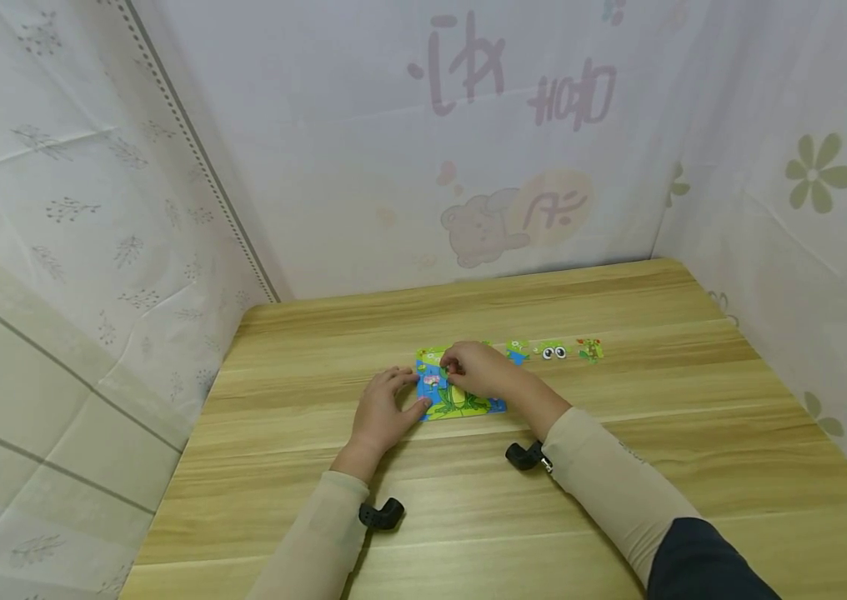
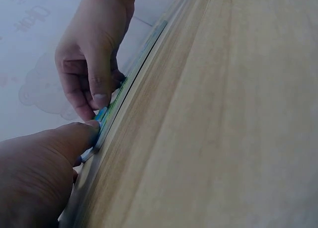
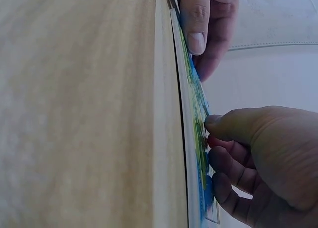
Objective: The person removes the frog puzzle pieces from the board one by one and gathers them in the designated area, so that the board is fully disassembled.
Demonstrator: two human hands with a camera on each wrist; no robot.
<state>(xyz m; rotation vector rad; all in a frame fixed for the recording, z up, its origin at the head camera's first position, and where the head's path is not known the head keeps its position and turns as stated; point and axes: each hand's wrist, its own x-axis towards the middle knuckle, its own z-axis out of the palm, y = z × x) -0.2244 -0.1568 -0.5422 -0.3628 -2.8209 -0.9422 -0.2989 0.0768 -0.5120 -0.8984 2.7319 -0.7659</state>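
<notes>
Nearest, a dark sleeve (image 1: 701,558) is worn above the beige sleeve (image 1: 607,467) of the right arm, and a small black camera (image 1: 382,514) is fixed at the left wrist. On the wooden table (image 1: 543,533), a frog puzzle (image 1: 468,405) is laid flat between the hands. Its left edge is touched by the left hand (image 1: 380,414), whose fingers are relaxed and spread, with the thumb at the lower corner. Over the puzzle's upper middle, a small piece (image 1: 444,372) is pinched by the right hand (image 1: 485,371), its outline mostly hidden by the fingers. Just beyond, to the right, three loose pieces (image 1: 554,352) are set in a row, the middle one printed with eyes. Behind the table, a pale curtain (image 1: 348,125) is hung, printed with a bear.
</notes>
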